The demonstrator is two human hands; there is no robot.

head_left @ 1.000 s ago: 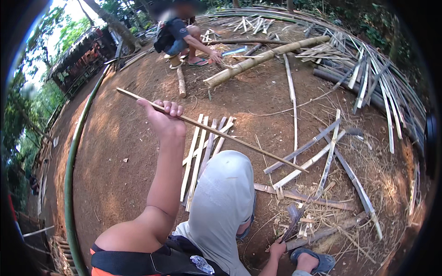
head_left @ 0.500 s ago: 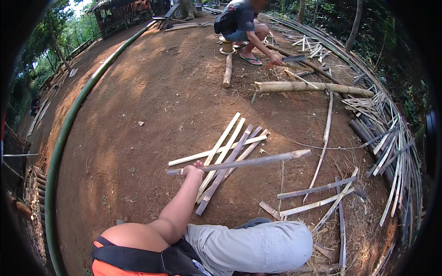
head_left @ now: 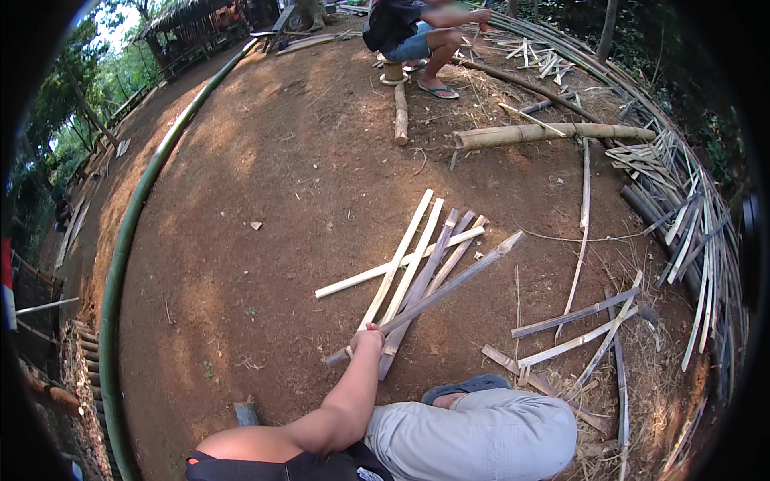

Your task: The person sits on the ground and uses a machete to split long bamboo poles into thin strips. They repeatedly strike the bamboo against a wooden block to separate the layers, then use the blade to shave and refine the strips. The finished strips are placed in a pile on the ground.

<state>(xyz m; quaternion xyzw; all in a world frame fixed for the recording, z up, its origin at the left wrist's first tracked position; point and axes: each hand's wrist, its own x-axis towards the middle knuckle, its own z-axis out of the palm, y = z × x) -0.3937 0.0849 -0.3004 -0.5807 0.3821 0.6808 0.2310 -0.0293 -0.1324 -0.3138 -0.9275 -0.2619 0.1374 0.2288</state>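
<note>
My left hand [head_left: 366,340] is stretched forward and low, closed around the near end of a long split bamboo strip [head_left: 453,282]. The strip runs up and to the right, and its far tip lies across a pile of pale bamboo slats [head_left: 411,264] spread on the bare earth. The hand sits at the near end of that pile. My right hand is out of view. My bent knee in grey shorts [head_left: 481,437] and a blue sandal [head_left: 464,387] are just right of my arm.
Another person [head_left: 417,32] squats at the far top beside a short log [head_left: 399,116]. A thick bamboo culm [head_left: 553,132] lies at the upper right. A long green bamboo pole [head_left: 132,240] curves along the left. Loose strips [head_left: 682,228] and slats [head_left: 573,317] litter the right.
My left hand has come down from head height, bringing the bamboo strip onto the slat pile. My right hand, seen a second ago at the lower right, has left the picture.
</note>
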